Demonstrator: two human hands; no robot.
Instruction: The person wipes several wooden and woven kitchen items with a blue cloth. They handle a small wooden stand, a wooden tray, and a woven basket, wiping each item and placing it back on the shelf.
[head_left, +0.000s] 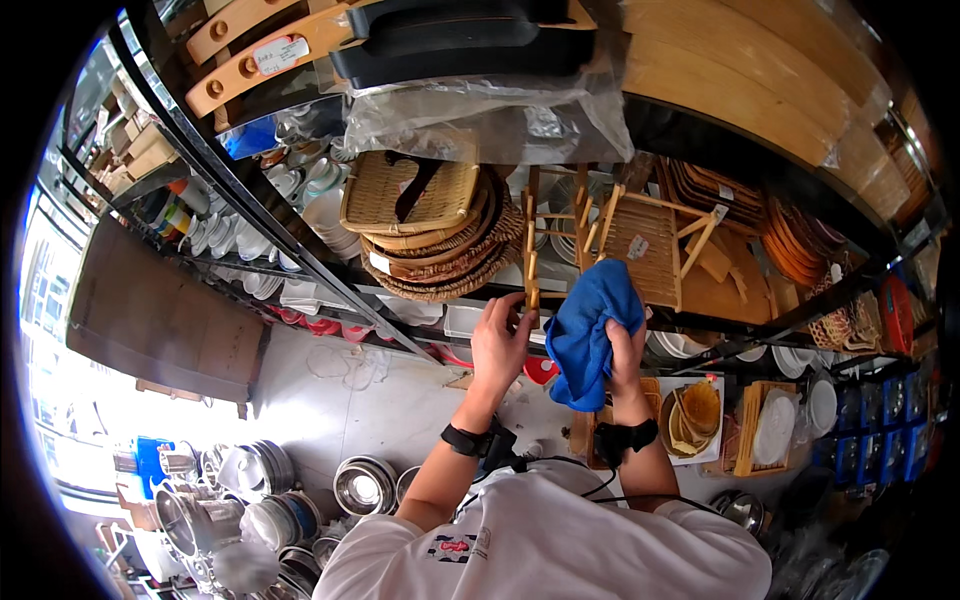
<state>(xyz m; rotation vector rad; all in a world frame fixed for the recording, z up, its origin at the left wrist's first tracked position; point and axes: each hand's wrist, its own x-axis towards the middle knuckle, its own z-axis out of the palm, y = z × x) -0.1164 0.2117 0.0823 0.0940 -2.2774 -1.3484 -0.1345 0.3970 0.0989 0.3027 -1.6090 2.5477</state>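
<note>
A folded blue cloth is in my right hand, the thumb pressed over its side. My left hand is at the near end of a wooden rack with pegs, thumb and fingers about its lower end; whether they grip it is hard to tell. Beyond the cloth stands a slatted wooden rack bearing a small label. A stack of woven baskets and trays rests on the shelf left of the pegged rack. Both wrists wear black straps.
A black metal shelf post slants down at the left. Overhead are plastic-wrapped black trays and wooden boards. White dishes crowd the shelf. Metal bowls stand on the floor behind me, with a shell-shaped basket at right.
</note>
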